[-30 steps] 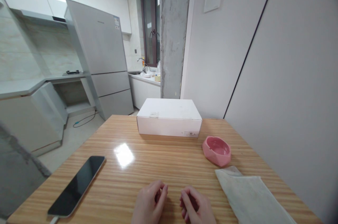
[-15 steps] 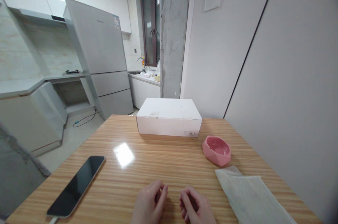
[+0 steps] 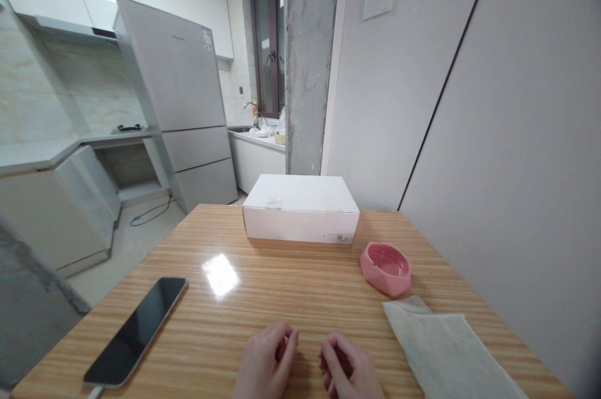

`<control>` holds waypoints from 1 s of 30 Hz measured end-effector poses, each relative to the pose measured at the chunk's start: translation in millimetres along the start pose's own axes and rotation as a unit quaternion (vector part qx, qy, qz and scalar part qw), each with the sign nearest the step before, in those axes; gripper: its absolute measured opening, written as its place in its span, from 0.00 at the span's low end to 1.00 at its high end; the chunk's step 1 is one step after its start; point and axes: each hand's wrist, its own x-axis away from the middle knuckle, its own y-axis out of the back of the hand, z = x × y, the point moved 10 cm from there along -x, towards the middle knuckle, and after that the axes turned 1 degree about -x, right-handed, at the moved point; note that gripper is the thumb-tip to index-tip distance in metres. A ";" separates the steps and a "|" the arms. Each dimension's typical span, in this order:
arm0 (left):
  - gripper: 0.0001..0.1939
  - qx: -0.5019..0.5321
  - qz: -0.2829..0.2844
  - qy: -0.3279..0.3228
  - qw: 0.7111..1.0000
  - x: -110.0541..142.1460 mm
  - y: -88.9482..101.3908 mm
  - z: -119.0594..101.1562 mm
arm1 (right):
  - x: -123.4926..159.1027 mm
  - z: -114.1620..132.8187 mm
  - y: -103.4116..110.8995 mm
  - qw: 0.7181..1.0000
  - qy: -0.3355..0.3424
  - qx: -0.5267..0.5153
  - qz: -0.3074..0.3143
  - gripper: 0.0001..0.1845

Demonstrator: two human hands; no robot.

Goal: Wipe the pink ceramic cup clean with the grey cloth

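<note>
My left hand rests on the wooden table near its front edge, fingers curled in and nothing showing in them. A small gap to its right, my right hand lies curled the same way, also without anything visible in it. A folded pale grey cloth is the thing nearest to my right hand. Just beyond the cloth sits a pink faceted ashtray. Off to the left of my left hand, a smartphone lies face up with its screen dark.
A closed white box stands at the table's far side. The phone has a white cable at its near end. A plain wall runs along the right. Behind are a grey pillar and a silver refrigerator.
</note>
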 end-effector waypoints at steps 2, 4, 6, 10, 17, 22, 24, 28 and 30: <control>0.20 -0.001 -0.001 0.000 1.000 0.3 -0.2 0.5 | 0.2 -0.6 0.4 1.000 0.001 0.001 -0.006 0.25; 0.20 0.000 0.000 0.000 1.000 0.9 -0.7 0.9 | 0.5 -0.5 1.9 1.000 0.005 0.003 -0.019 0.25; 0.20 0.001 0.003 0.000 1.000 1.5 -1.4 1.2 | 0.7 -0.4 1.4 1.000 0.007 0.005 -0.020 0.25; 0.20 0.001 0.009 0.003 1.000 1.9 -2.6 1.8 | 0.6 0.7 0.1 1.000 0.004 0.009 -0.008 0.25; 0.21 0.004 0.011 0.004 1.000 0.5 -2.6 1.6 | -0.1 -0.1 -1.3 1.000 0.002 0.021 0.003 0.26; 0.21 0.002 0.014 0.010 1.000 -0.3 -4.3 4.3 | 0.5 -1.4 1.0 1.000 0.005 0.013 -0.024 0.27; 0.21 -0.007 0.018 0.017 1.000 -0.3 -5.0 4.3 | 0.5 -0.8 0.0 1.000 0.001 0.012 -0.016 0.27; 0.17 -0.004 0.041 0.059 0.997 -5.2 -3.1 -7.3 | 1.1 5.0 3.1 1.000 0.004 0.026 -0.013 0.27; 0.17 0.057 0.039 0.055 0.996 -15.8 2.3 -30.2 | 2.0 9.6 7.3 0.998 0.025 0.043 -0.028 0.27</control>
